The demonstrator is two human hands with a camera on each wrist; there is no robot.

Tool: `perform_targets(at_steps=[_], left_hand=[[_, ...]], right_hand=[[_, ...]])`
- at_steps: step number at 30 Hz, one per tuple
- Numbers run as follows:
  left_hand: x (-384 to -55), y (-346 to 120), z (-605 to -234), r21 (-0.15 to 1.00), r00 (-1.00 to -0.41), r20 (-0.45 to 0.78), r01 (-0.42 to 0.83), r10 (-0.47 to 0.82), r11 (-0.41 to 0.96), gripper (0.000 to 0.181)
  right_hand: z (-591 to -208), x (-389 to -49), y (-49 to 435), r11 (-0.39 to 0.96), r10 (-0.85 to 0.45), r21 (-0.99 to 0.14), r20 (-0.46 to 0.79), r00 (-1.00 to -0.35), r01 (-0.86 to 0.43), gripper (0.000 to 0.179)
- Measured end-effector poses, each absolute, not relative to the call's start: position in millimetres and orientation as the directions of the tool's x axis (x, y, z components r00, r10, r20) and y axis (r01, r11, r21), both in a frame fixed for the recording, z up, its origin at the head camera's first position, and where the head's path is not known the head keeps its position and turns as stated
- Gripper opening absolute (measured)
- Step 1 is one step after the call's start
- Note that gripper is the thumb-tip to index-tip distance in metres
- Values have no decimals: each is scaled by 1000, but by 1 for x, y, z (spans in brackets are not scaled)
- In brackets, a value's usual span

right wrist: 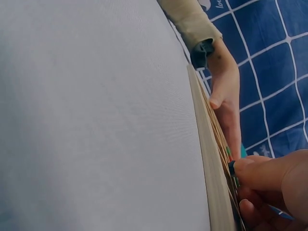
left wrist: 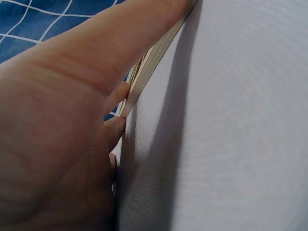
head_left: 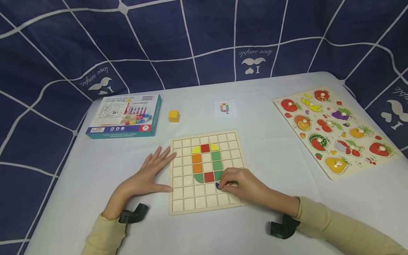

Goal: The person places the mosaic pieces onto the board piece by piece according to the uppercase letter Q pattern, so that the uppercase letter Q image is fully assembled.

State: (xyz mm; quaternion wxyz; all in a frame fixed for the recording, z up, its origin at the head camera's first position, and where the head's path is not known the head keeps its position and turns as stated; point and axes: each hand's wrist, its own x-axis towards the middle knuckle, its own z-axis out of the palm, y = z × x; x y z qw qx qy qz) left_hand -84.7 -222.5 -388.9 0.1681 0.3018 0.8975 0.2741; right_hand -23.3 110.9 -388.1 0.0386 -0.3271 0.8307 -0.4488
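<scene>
A square wooden grid board [head_left: 178,193] lies on the white-covered table. Red [head_left: 208,177], orange [head_left: 197,168], green [head_left: 217,165] and yellow [head_left: 215,147] pieces form a ring in its cells. My right hand [head_left: 243,182] pinches a small dark blue piece [head_left: 218,185] between thumb and fingers, low over the cells just below the ring's lower right corner. In the right wrist view the blue piece [right wrist: 232,167] shows at the fingertips. With fingers spread, my left hand [head_left: 143,180] touches the board's left edge; the left wrist view shows the fingertips against that wooden edge [left wrist: 147,72].
Behind the board stand a yellow-orange cube [head_left: 174,116] and a small card [head_left: 225,108] with a coloured grid pattern. A teal-sided box [head_left: 124,117] lies at the back left. On the right is a fruit puzzle board [head_left: 331,132]. A dark blue checked cloth [head_left: 210,32] hangs behind.
</scene>
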Motion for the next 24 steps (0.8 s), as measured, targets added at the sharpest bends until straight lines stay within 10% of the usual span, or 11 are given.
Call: perform_targets(at_steps=[24], left_hand=[[-86,-222,-390,596,-763,-145,441,630,671,107]], right_hand=[[-376,-101,114,544,-459,-749,114,-881,-379,28]])
